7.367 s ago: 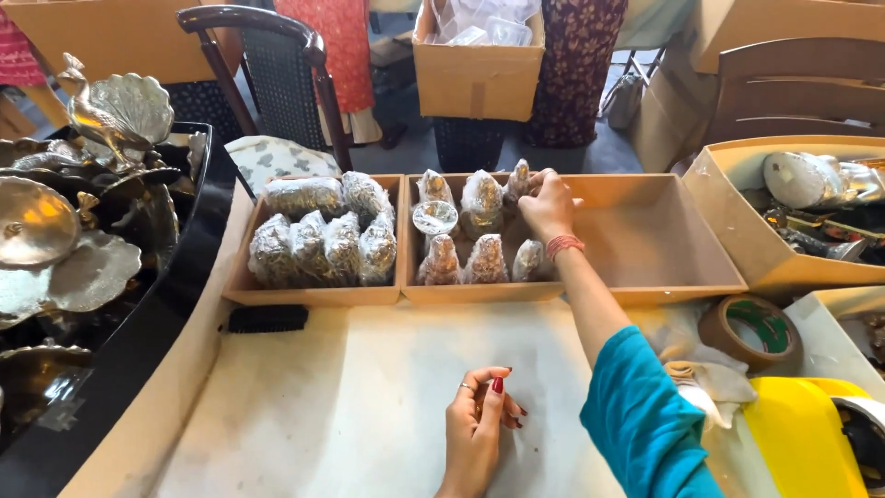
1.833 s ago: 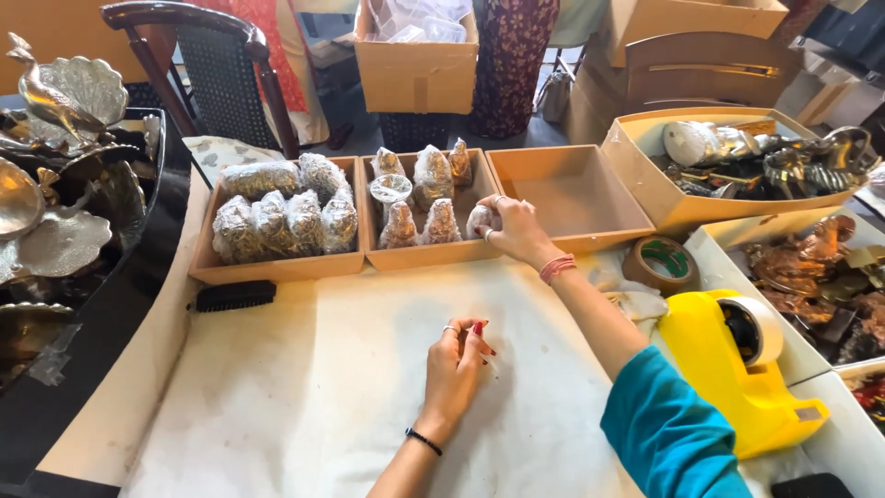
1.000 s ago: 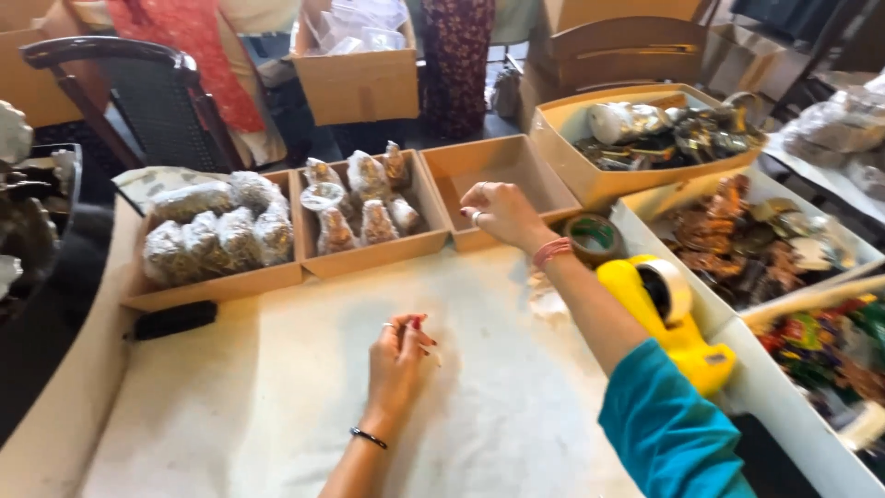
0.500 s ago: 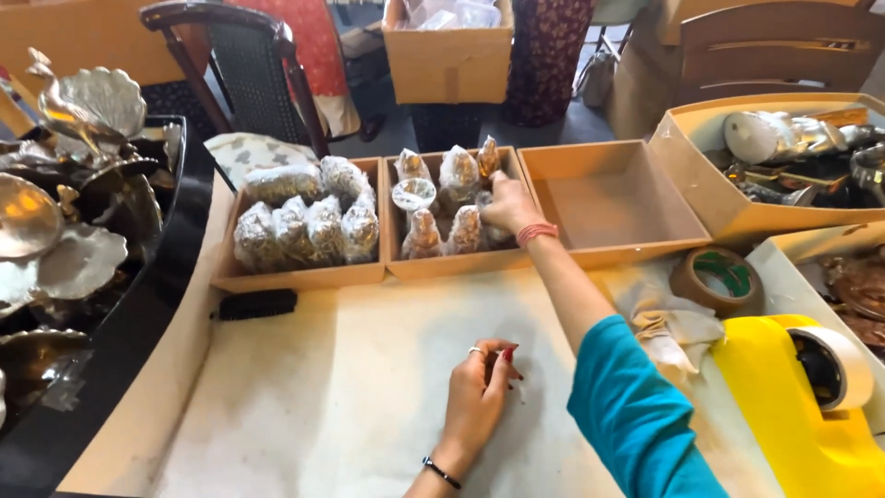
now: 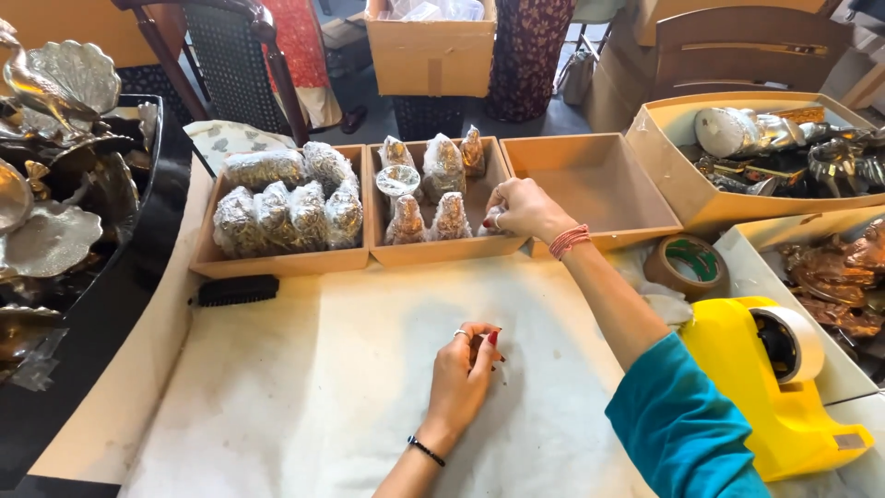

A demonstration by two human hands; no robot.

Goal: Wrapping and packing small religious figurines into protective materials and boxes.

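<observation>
Resting on the white cloth [image 5: 277, 406], the left hand [image 5: 466, 369] is loosely curled, fingertips pinched together on something too small to tell. Beyond it, the right hand [image 5: 521, 207] reaches into the middle tray [image 5: 433, 249], fingers closed around a wrapped figure [image 5: 494, 219] at the tray's right front corner. A yellow tape dispenser [image 5: 774, 387] sits at right.

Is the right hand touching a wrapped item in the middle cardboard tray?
Touching. In the head view, the right hand has its fingers closed around a small plastic-wrapped item at the front right corner of the middle tray, with no gap visible.
</observation>
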